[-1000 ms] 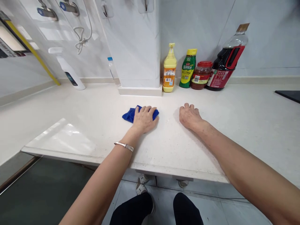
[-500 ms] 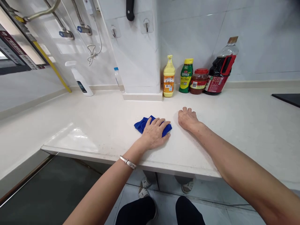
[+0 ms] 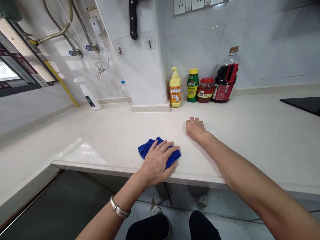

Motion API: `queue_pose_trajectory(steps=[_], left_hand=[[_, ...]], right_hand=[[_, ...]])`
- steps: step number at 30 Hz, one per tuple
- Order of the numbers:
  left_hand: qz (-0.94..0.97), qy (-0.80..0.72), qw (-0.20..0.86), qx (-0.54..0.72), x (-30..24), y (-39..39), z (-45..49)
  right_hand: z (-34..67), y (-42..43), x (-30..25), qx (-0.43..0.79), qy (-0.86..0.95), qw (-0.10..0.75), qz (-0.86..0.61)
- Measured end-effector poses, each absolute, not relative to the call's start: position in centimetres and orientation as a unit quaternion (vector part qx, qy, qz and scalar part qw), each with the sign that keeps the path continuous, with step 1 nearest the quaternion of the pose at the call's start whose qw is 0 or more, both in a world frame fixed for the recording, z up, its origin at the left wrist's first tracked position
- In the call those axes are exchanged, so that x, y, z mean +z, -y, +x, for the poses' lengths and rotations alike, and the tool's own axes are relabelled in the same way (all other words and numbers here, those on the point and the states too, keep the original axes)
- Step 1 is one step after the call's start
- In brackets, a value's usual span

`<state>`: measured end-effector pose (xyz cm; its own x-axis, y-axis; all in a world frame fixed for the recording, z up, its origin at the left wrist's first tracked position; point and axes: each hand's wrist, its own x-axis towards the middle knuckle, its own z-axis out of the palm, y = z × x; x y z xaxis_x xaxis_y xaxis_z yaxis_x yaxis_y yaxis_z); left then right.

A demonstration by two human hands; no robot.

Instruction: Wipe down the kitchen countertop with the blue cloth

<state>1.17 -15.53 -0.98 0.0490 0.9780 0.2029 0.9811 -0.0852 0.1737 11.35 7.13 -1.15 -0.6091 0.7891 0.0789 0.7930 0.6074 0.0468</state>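
Note:
Flat on a folded blue cloth point(image 3: 145, 148) lies my left hand point(image 3: 157, 162), its fingers spread and pressing down. The cloth shows past the fingertips and between thumb and forefinger, close to the front edge of the white countertop point(image 3: 112, 133). My right hand point(image 3: 195, 128) rests on the counter farther back and to the right, its fingers curled into a loose fist. No object shows in it, though the palm side is hidden.
Against the wall stand a yellow pump bottle point(image 3: 175, 88), a green bottle point(image 3: 192, 86), a red-lidded jar point(image 3: 205, 90) and a large dark sauce bottle point(image 3: 225, 80). A white spray bottle point(image 3: 89, 96) stands at the back left. A knife handle point(image 3: 133, 20) hangs above.
My left hand has drawn the blue cloth toward the counter's front edge. My right hand stays at about the same spot on the counter. The view has tilted up slightly.

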Motion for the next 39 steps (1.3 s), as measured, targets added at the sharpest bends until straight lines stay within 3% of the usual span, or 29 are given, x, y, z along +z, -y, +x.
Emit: queue_pose_trajectory(steps=[22, 39], left_hand=[[-0.688, 0.717, 0.016, -0.11, -0.6, 19.2, -7.8], [-0.583, 0.808, 0.032, -0.072, -0.5, 13.5, -10.6]], right_hand=[[11.0, -7.5, -1.1, -0.02, 0.897, 0.029, -0.44], [10.7, -7.0, -1.0, -0.021, 0.891, 0.027, -0.452]])
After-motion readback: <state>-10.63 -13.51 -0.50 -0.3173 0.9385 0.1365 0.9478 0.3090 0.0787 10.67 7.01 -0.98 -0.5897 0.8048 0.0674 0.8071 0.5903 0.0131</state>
